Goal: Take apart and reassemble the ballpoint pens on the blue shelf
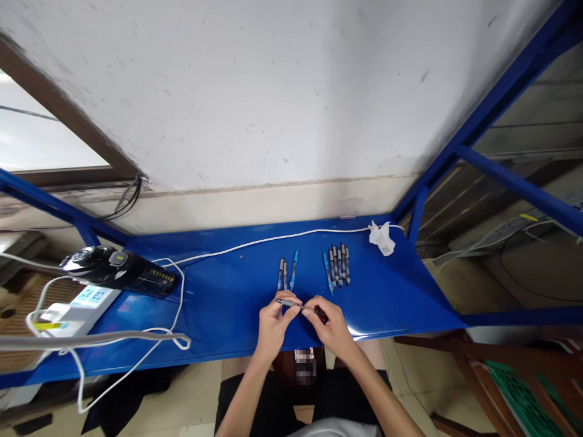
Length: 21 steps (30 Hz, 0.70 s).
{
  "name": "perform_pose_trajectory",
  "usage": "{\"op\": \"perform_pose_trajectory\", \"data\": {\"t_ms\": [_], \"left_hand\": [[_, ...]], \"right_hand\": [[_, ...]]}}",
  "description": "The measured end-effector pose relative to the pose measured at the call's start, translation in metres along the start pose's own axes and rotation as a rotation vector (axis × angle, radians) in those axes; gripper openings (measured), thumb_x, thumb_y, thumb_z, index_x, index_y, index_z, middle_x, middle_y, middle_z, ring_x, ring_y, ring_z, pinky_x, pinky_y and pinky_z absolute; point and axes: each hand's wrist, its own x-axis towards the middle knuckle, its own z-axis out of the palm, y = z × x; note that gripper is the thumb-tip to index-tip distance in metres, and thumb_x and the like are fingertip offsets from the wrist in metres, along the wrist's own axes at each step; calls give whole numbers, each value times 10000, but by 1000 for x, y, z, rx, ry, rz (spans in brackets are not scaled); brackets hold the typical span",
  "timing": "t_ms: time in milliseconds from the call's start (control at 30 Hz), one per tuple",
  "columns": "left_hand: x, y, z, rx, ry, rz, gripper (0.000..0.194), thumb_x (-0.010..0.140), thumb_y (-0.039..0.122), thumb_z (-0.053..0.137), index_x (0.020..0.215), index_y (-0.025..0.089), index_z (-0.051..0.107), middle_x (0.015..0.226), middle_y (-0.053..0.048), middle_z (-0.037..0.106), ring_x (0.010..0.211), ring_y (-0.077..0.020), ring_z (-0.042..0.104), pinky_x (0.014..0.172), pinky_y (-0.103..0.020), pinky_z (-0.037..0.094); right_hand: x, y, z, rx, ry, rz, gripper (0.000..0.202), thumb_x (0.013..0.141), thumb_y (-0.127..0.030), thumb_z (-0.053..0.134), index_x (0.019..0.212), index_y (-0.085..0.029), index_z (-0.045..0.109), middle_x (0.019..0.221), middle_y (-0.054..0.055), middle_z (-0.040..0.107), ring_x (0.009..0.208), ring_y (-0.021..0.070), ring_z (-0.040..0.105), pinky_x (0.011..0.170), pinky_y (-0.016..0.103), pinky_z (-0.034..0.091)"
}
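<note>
My left hand (272, 328) and my right hand (332, 328) meet over the table's front part. Between them they pinch a pen (286, 302) with a grey grip, lying sideways. The left fingers close on its grey end, the right fingertips on its dark end, partly hidden by the fingers. Just beyond my left hand lie two grey-and-dark pens (283, 272) and a light-blue pen (294, 267). Past my right hand is a row of several dark pens (339, 264) with another light-blue pen (327, 272) at its left side.
The blue table (218, 309) has a crumpled white tissue (381, 238) at the back right. A white cable (255, 241) runs along the rear. At the left are a black bottle (150, 276), a white power strip (86, 309) and looping cords. Blue frame bars (483, 91) rise on the right.
</note>
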Motion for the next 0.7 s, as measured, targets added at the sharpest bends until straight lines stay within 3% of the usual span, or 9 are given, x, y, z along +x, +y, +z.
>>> {"op": "perform_pose_trajectory", "data": {"t_ms": [167, 333, 567, 700], "left_hand": [[1, -1, -1, 20, -22, 11, 115, 945, 333, 873, 973, 222, 885, 981, -98, 803, 1110, -294, 711, 1054, -433, 543], [0, 0, 0, -6, 18, -16, 125, 952, 341, 863, 983, 223, 890, 1010, -100, 792, 1098, -288, 713, 1034, -426, 559], [1, 3, 0, 17, -12, -2, 127, 928, 354, 887, 960, 232, 895, 973, -104, 813, 1094, -304, 719, 1060, -458, 549], [1, 2, 0, -17, 19, -17, 120, 918, 348, 895, 956, 234, 901, 967, -108, 806, 1096, -309, 716, 1041, -458, 566]], "right_hand": [[1, 1, -5, 70, -62, 56, 401, 1144, -463, 551, 872, -208, 695, 718, -18, 587, 664, 143, 504, 667, 290, 368], [3, 1, -5, 76, -28, 43, 270, 1064, -476, 710, 1055, -209, 750, 820, -4, 649, 709, 151, 545, 670, 281, 391], [3, 1, -8, 104, -61, 95, 439, 1131, -498, 574, 844, -197, 713, 709, -12, 598, 661, 142, 504, 660, 286, 366], [0, 0, -6, 87, -36, 55, 304, 1101, -482, 637, 1047, -212, 766, 769, -6, 643, 651, 149, 534, 638, 281, 392]]}}
